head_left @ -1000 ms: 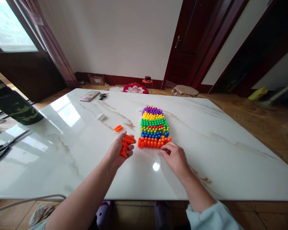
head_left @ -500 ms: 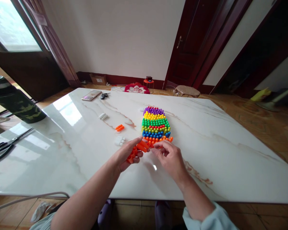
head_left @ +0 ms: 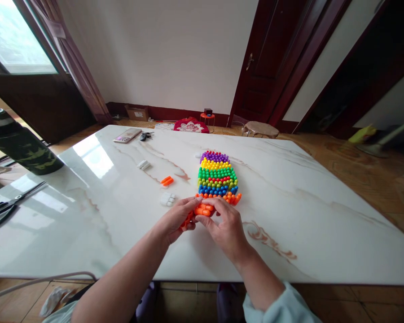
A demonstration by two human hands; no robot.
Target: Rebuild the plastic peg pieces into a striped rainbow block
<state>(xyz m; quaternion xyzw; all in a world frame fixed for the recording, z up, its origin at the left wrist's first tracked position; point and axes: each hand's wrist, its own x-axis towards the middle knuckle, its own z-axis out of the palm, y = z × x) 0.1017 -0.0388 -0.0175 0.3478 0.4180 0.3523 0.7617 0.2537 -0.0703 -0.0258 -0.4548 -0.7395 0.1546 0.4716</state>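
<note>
My left hand (head_left: 179, 220) is wrapped round a cluster of orange round-ended plastic pegs (head_left: 204, 209), held just above the table. My right hand (head_left: 227, 226) pinches the cluster from the other side, thumb and fingers at its right end. Fingers hide part of the cluster. Just beyond the hands stands a block of coloured pegs (head_left: 218, 175) in bands of purple, yellow, green, red and blue. More orange pegs (head_left: 234, 198) stand at its near edge. Left of it lie a loose orange pair (head_left: 167, 181) and clear-white pegs (head_left: 168, 199).
The white marbled table (head_left: 323, 215) carries another small white bundle (head_left: 143, 164), a phone (head_left: 127, 135) and keys (head_left: 146, 136). Black scissors (head_left: 13, 204) and a camouflage bottle (head_left: 23, 143) are at the left. A cable (head_left: 54, 276) runs along the near left edge.
My right hand has moved left and closed in on the orange cluster, its fingers now pinching it. The pegs in my left hand have turned slightly, rounded ends to the right.
</note>
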